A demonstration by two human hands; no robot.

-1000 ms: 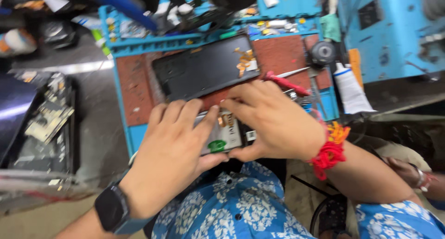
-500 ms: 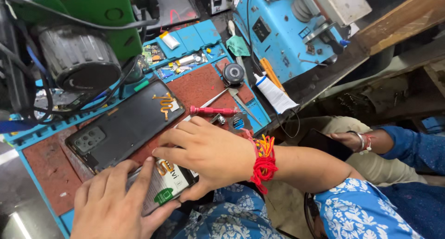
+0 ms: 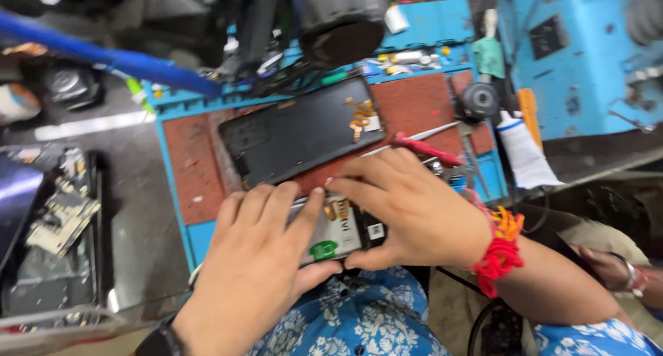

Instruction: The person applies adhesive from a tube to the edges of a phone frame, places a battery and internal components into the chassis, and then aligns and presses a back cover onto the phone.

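Across our blue repair mat [image 3: 200,238], both our left hand [image 3: 255,273] and right hand [image 3: 407,211] grip the opened phone [image 3: 338,228] below the black back cover [image 3: 304,131], the view having swung back since earlier.

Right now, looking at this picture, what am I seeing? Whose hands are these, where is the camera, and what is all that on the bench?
No machine here: a person wears a camera on the head, looking down. The left hand and right hand together grip an opened phone with its insides showing. Behind it, on a blue and red work mat, lie a dark back cover, a red-handled tool and a white tube. A bare circuit board lies further left.
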